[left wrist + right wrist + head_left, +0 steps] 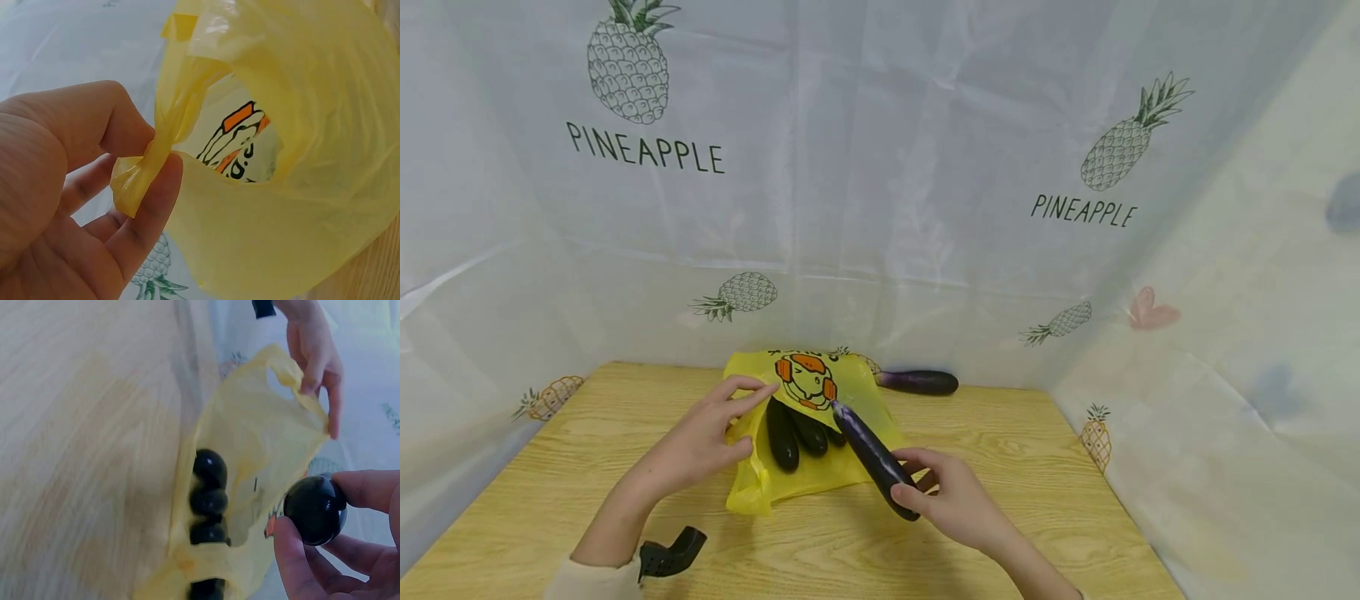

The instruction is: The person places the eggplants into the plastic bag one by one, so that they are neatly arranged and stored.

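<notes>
A yellow plastic bag (827, 475) with a cartoon print lies on the table, its mouth facing me. Several dark purple eggplants (782, 437) lie inside, their rounded ends showing at the opening. My left hand (703, 433) pinches a handle (164, 122) of the bag between thumb and fingers, holding that side up. In my right hand (951, 500) is another eggplant (872, 454), gripped near its rounded end. Its stem end points away from me, at the bag's opening. The right wrist view shows the held eggplant end-on, beside the bag.
One more eggplant (925, 382) lies at the table's back edge, right behind the bag. White sheeting (880, 208) with pineapple prints hangs around the wooden table (1000, 492). A black device (670, 554) is strapped at my left wrist.
</notes>
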Motion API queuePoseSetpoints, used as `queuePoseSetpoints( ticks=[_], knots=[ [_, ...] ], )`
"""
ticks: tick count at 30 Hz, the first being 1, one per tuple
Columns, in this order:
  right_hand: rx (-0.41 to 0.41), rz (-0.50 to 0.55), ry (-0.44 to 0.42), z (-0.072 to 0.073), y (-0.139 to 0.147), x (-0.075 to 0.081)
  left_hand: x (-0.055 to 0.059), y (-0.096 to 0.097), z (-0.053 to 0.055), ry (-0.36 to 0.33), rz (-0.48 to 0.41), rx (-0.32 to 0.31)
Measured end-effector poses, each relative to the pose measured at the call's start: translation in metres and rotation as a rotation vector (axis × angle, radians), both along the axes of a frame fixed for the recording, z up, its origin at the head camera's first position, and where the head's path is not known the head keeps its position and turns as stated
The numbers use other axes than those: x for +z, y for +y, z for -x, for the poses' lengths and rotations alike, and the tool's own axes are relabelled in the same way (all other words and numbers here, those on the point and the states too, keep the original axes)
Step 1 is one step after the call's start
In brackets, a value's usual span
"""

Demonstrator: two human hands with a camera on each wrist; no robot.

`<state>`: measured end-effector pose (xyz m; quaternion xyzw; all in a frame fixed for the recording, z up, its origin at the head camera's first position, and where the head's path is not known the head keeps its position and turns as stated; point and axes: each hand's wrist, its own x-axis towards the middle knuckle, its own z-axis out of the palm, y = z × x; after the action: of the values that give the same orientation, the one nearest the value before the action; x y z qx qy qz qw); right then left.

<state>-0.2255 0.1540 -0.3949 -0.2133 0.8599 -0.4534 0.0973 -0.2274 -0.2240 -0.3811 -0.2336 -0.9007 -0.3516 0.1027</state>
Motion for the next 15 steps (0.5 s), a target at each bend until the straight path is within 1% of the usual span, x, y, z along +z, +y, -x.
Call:
queuePoseSetpoints(
  ticks=[4,8,11,15],
  knots=[
    [0.039,0.003,-0.015,-0.002,-0.007,-0.005,-0.001,-0.002,0.001,-0.002,0.003,0.012],
    [0.076,0.015,-0.043,-0.004,-0.014,-0.009,0.000,-0.004,0.001,-0.021,-0.005,0.016],
    [0.091,0.028,-0.053,-0.004,-0.021,-0.012,0.001,-0.004,0.000,-0.028,-0.014,0.014],
    [0.088,0.029,-0.052,-0.001,-0.031,-0.018,0.002,-0.004,0.000,-0.023,-0.013,0.014]
  ],
)
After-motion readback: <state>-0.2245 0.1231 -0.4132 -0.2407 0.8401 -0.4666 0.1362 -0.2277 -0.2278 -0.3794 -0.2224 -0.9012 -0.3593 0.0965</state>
